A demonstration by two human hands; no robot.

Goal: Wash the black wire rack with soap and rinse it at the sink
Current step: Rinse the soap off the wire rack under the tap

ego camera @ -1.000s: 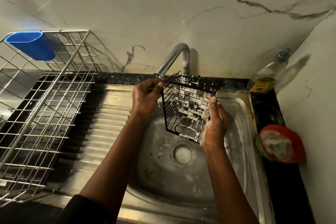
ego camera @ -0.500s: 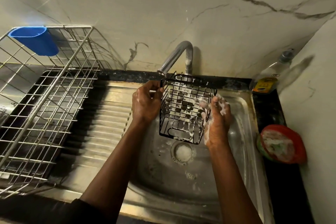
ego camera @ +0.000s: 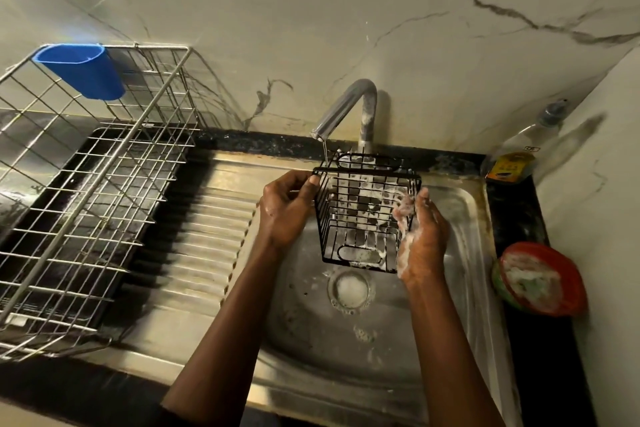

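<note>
Pinches rack (ego camera: 360, 215) at left rim with left hand (ego camera: 284, 208), clasps right wall with soapy right hand (ego camera: 422, 236), under trickling tap (ego camera: 346, 107).

**Hidden, Cropped, Unreadable**

Foam is masking the fingertips of the right hand (ego camera: 420, 243). The black wire basket-shaped rack (ego camera: 363, 215) is hiding the base of the grey metal faucet (ego camera: 349, 104). The left edge is cropping the silver wire dish drainer (ego camera: 86, 184). Print is showing too small on the clear plastic bottle (ego camera: 512, 163).
</note>
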